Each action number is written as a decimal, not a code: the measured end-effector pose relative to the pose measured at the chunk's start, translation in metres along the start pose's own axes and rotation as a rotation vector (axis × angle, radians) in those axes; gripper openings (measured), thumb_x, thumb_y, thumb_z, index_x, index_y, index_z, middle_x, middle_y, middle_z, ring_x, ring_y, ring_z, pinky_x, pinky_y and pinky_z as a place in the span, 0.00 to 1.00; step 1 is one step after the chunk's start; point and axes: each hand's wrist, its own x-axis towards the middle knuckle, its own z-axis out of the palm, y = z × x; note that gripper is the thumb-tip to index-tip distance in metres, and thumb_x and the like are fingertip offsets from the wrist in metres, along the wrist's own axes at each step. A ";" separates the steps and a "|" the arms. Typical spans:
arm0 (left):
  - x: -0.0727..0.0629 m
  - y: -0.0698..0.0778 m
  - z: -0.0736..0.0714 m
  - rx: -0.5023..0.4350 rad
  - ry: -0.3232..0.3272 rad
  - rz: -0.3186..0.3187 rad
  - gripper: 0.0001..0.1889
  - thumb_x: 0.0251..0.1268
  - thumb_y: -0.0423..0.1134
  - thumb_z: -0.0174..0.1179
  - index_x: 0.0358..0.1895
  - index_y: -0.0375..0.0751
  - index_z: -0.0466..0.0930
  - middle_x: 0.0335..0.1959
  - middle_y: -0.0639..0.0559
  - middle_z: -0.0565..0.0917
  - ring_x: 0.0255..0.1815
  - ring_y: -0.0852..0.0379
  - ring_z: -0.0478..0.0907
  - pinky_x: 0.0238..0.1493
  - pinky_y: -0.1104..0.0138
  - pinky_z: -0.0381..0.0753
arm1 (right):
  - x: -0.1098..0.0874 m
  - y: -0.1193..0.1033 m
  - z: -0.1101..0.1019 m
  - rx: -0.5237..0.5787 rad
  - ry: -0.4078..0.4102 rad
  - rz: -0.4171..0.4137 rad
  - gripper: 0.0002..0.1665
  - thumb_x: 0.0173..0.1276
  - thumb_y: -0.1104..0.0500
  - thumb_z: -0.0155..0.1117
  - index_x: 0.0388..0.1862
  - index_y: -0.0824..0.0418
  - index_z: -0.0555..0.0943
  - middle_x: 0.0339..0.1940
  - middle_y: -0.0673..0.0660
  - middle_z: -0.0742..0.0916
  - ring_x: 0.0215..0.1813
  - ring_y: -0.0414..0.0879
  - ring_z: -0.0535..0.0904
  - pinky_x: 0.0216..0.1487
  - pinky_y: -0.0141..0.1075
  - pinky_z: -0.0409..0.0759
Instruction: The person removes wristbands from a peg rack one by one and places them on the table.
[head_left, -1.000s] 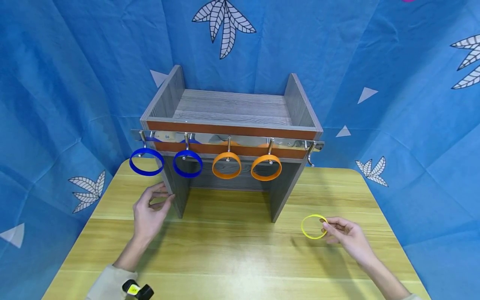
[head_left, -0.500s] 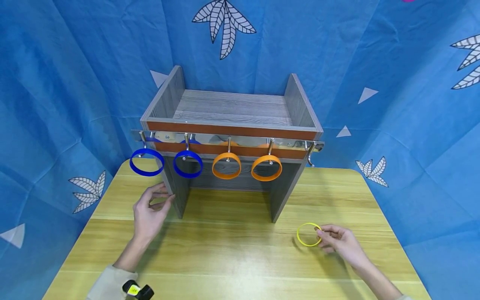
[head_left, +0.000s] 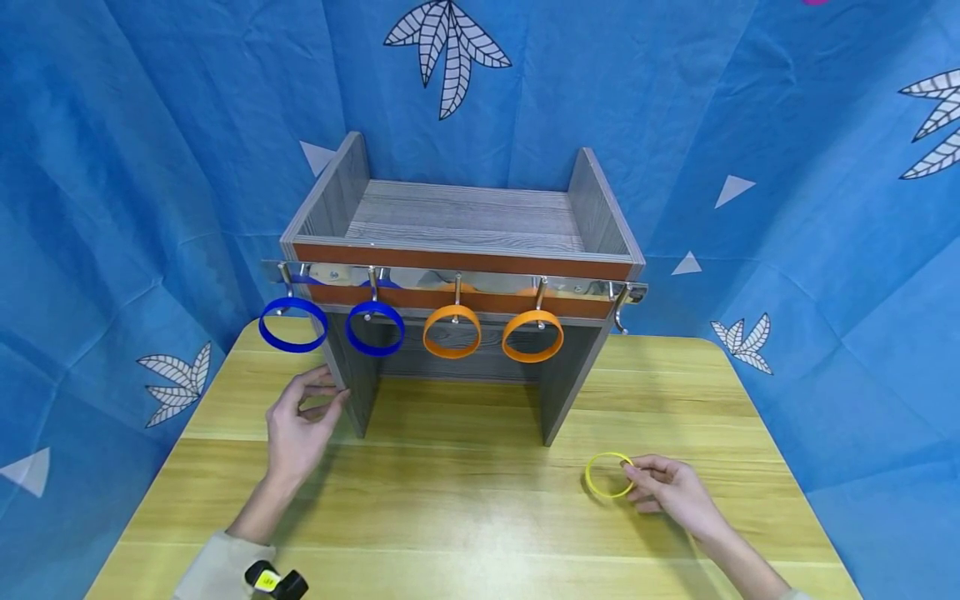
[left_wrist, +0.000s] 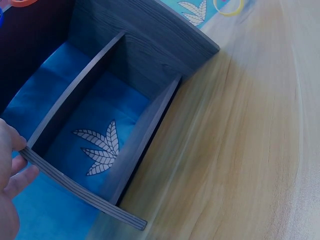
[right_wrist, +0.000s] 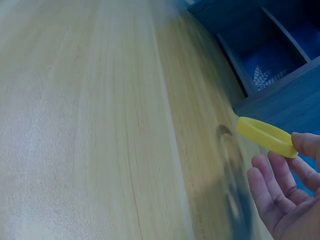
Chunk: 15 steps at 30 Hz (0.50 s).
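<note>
My right hand (head_left: 671,493) pinches a thin yellow ring (right_wrist: 267,140) between thumb and fingers, to the right of the grey wooden shelf (head_left: 480,250) and low over the table. In the right wrist view the ring is tilted, held at one end. My left hand (head_left: 300,429) grips the front edge of the shelf's left side panel (left_wrist: 82,192), thumb at the edge and fingers on the outer side. Two blue rings (head_left: 375,351) and two orange rings (head_left: 452,353) hang from hooks on the metal rail (head_left: 420,275). The rightmost hook (head_left: 620,312) bears no ring.
The shelf stands on a light wooden table (head_left: 450,517), with its hook rail along the front. Blue cloth (head_left: 630,83) with leaf prints hangs behind and at both sides. A black device (head_left: 275,578) is worn on the left sleeve.
My right hand has moved left and toward the front of the table with the yellow ring. The left hand stays on the shelf, and the hanging rings have not moved.
</note>
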 end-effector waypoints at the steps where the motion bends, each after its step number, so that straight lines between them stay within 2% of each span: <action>1: 0.000 0.000 0.000 0.002 0.000 0.001 0.20 0.58 0.20 0.70 0.55 0.29 0.84 0.45 0.74 0.83 0.39 0.72 0.86 0.39 0.83 0.89 | 0.000 0.000 0.000 -0.002 0.002 0.004 0.28 0.79 0.56 0.64 0.64 0.79 0.75 0.44 0.55 0.91 0.41 0.43 0.89 0.44 0.38 0.95; 5: 0.000 0.001 0.000 0.010 0.002 0.001 0.22 0.56 0.17 0.70 0.55 0.28 0.84 0.45 0.71 0.83 0.40 0.77 0.84 0.39 0.84 0.88 | 0.001 0.003 0.000 -0.014 0.011 0.029 0.28 0.79 0.56 0.64 0.64 0.78 0.75 0.44 0.57 0.91 0.41 0.44 0.90 0.44 0.38 0.95; 7: 0.000 0.001 0.000 0.013 0.003 0.000 0.22 0.56 0.16 0.70 0.55 0.29 0.84 0.44 0.64 0.86 0.40 0.79 0.83 0.39 0.85 0.87 | 0.002 0.005 0.000 -0.019 0.013 0.043 0.28 0.80 0.55 0.64 0.64 0.78 0.75 0.44 0.57 0.91 0.41 0.45 0.90 0.43 0.38 0.95; 12: 0.000 0.002 0.000 0.021 0.001 0.007 0.22 0.56 0.17 0.71 0.55 0.29 0.84 0.42 0.39 0.89 0.40 0.80 0.83 0.39 0.85 0.87 | 0.004 0.010 -0.002 -0.024 0.003 0.074 0.29 0.81 0.52 0.63 0.65 0.77 0.76 0.42 0.55 0.91 0.40 0.44 0.89 0.42 0.37 0.95; 15: 0.001 0.002 0.000 0.026 -0.001 0.007 0.22 0.55 0.16 0.70 0.55 0.29 0.84 0.43 0.35 0.89 0.40 0.79 0.83 0.39 0.84 0.88 | 0.006 0.013 -0.004 -0.027 0.001 0.084 0.29 0.81 0.52 0.62 0.65 0.76 0.76 0.41 0.54 0.91 0.40 0.44 0.89 0.43 0.38 0.95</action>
